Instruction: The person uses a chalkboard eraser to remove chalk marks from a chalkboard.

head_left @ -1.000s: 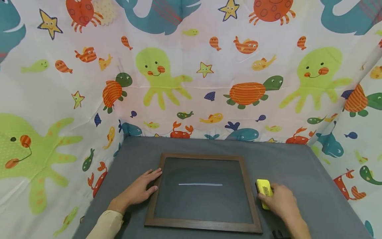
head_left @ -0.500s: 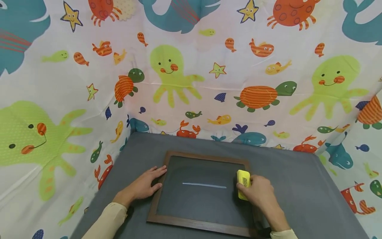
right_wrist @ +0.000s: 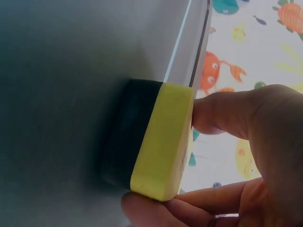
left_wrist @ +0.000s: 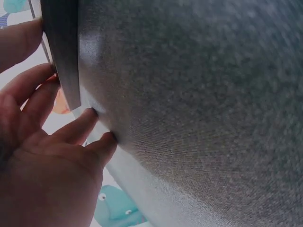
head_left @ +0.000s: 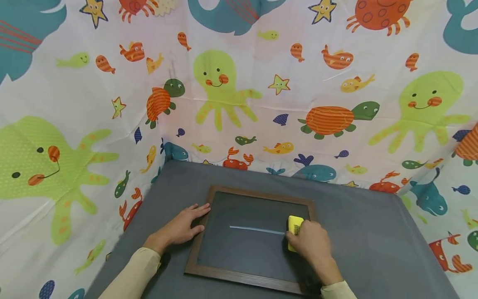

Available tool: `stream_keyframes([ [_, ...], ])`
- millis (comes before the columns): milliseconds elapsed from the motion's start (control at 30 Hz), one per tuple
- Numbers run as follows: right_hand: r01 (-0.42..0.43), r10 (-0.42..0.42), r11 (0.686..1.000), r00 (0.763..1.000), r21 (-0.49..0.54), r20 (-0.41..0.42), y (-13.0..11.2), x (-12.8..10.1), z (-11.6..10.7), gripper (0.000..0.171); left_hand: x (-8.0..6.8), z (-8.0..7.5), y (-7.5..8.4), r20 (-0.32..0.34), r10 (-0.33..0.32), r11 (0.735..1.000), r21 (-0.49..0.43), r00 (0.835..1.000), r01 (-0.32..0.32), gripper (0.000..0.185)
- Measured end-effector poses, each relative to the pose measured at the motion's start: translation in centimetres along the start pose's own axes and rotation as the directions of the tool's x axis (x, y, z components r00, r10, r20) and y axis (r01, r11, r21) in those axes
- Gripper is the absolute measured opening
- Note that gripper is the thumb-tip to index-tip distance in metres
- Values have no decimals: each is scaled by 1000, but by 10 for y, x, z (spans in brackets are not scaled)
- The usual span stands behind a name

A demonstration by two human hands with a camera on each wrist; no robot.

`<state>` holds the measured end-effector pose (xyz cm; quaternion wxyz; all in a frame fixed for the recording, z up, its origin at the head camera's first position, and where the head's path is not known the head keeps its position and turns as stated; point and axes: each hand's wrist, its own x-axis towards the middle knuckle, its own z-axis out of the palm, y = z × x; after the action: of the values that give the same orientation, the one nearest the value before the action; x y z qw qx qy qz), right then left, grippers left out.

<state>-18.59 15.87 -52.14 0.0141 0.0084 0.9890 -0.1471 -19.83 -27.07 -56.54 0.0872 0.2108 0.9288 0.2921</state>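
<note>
A small chalkboard (head_left: pixel 254 257) in a brown wooden frame lies on the grey-covered table, slightly turned in the head view. One straight chalk line (head_left: pixel 257 229) runs across its middle. My right hand (head_left: pixel 311 243) grips a yellow and black board eraser (head_left: pixel 295 224) between thumb and fingers, at the right end of that line. In the right wrist view, the black side of the eraser (right_wrist: pixel 130 132) faces the board's dark surface. My left hand (head_left: pixel 181 226) rests at the left side of the frame (left_wrist: pixel 66 56), fingers spread, fingertips at the wood and the table cloth.
Grey cloth (head_left: pixel 358 232) covers the table on every side of the board. Behind and to both sides hangs a white curtain (head_left: pixel 261 137) printed with sea animals, meeting the table's back edge.
My right hand has carried the eraser leftward from the table beside the board onto its surface, up to the line's right end. The left hand stays at the frame; the head view has shifted.
</note>
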Motion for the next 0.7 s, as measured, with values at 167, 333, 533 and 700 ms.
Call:
stream_keyframes([
  [167, 48, -48, 999, 998, 6, -37, -20, 1, 9, 42, 0, -3, 3, 7, -5, 1000, -6, 1000, 5, 67],
  [333, 58, -58, 998, 998, 32, -17, -55, 3, 18, 42, 2, -3, 5, 11, -8, 1000, -21, 1000, 8, 67],
  [533, 91, -91, 995, 996, 52, 14, -106, 7, 28, 41, 5, -2, 6, 28, -23, 999, -27, 999, 24, 68],
  [700, 137, -140, 988, 989, 77, 41, -150, 9, 39, 41, 3, 0, 4, 18, -41, 999, -35, 999, 41, 67],
])
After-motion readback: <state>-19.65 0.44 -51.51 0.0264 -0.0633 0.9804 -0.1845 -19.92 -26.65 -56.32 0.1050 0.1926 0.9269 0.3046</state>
